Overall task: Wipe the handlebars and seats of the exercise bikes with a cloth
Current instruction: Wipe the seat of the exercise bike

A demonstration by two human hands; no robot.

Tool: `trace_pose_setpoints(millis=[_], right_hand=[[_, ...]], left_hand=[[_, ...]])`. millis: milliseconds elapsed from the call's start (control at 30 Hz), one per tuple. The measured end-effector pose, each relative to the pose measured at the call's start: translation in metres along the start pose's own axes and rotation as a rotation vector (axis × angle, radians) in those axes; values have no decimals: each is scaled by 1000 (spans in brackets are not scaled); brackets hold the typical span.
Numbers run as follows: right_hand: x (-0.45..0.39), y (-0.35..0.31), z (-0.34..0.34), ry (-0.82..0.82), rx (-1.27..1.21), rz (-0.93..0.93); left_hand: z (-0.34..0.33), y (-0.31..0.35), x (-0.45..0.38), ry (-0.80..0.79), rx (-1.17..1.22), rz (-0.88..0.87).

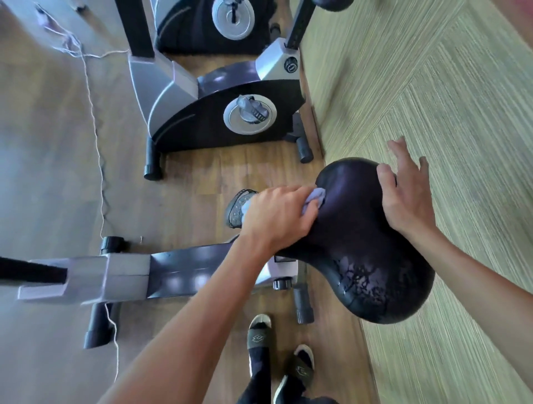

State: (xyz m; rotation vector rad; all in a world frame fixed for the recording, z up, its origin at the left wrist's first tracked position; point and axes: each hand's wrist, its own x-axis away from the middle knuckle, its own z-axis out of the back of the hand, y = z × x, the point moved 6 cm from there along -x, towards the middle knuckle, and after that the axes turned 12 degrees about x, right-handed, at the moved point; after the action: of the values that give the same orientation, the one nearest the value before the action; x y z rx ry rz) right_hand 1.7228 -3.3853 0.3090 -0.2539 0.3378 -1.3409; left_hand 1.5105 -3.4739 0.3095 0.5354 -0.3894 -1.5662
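Three exercise bikes: nearest, middle, far at the top edge. Two seats: one large black, one partly cut off at the top. One cloth. Two hands: left, right. Two slippered feet. One white cord along the floor.

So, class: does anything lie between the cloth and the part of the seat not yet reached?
Nothing visible does. The left hand presses the cloth on the seat; the right hand rests at its far edge.
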Motion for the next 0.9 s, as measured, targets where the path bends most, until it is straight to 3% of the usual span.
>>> trace_pose_setpoints(millis=[133, 267, 400, 567, 767, 900], right_hand=[[1, 2, 1, -1, -38, -2], [3, 4, 8, 77, -118, 45], [13, 14, 20, 199, -233, -4], [52, 38, 39, 294, -637, -263], [82, 70, 56, 402, -775, -397], [98, 96, 72, 507, -827, -432]], left_hand=[[6, 8, 38, 92, 89, -231], [13, 26, 69, 8, 114, -407], [19, 20, 59, 51, 15, -402], [-22, 52, 30, 50, -170, -306], [-100, 169, -11, -48, -91, -430], [-112, 183, 20, -152, 0, -688]])
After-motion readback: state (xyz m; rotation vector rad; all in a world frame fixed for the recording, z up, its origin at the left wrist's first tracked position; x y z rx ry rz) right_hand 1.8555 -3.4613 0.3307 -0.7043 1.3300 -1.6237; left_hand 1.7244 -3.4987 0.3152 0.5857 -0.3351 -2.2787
